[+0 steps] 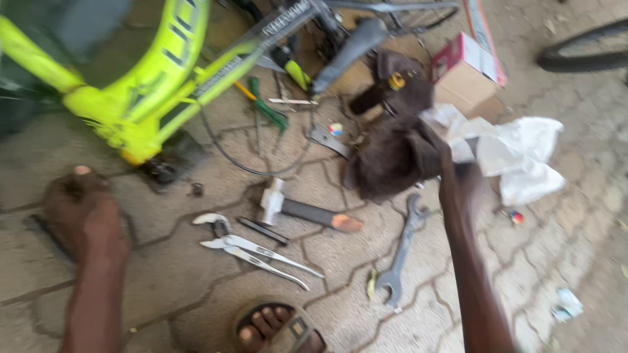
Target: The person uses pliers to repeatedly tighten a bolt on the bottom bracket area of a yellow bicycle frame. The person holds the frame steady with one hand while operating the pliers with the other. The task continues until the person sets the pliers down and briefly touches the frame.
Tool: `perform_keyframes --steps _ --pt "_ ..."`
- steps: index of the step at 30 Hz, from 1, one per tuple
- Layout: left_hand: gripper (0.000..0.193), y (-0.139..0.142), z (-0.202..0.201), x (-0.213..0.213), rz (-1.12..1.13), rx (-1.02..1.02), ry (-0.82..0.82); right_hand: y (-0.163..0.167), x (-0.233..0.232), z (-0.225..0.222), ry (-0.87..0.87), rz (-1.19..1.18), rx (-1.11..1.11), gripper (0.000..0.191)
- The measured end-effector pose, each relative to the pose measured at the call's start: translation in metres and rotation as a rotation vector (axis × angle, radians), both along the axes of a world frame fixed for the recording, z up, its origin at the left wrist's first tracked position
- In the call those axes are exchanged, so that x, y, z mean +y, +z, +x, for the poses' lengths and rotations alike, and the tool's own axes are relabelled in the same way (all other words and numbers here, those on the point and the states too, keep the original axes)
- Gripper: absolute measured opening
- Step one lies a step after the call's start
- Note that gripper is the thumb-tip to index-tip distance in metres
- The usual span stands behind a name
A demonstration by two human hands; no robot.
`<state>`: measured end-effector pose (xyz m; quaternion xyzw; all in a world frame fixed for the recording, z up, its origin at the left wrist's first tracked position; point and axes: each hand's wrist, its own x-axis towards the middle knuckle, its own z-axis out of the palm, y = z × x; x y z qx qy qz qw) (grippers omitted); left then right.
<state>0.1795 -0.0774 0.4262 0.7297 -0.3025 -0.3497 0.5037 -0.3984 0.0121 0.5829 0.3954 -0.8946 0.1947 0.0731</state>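
Observation:
My left hand rests knuckles-down on the paved ground at the left, fingers curled, over a dark flat object I cannot identify. My right hand is raised at the centre right and grips a dark brown rag, which hangs blurred above the ground. A yellow-green bicycle frame lies across the top left. Between my arms lie a hammer, silver pliers and an open-ended spanner.
A cardboard box and crumpled white plastic lie at the upper right. A bicycle tyre shows at the top right edge. A green screwdriver and small parts lie under the frame. My sandalled foot is at the bottom.

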Motion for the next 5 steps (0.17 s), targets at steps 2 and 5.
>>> perform_keyframes --steps 2,5 --pt "0.038 -0.015 0.008 -0.006 -0.002 0.035 0.036 -0.035 0.054 0.008 0.010 0.285 0.047 0.056" --pt "0.051 -0.056 0.029 -0.027 0.061 -0.410 0.130 -0.100 0.077 0.023 -0.018 0.676 -0.109 0.067"
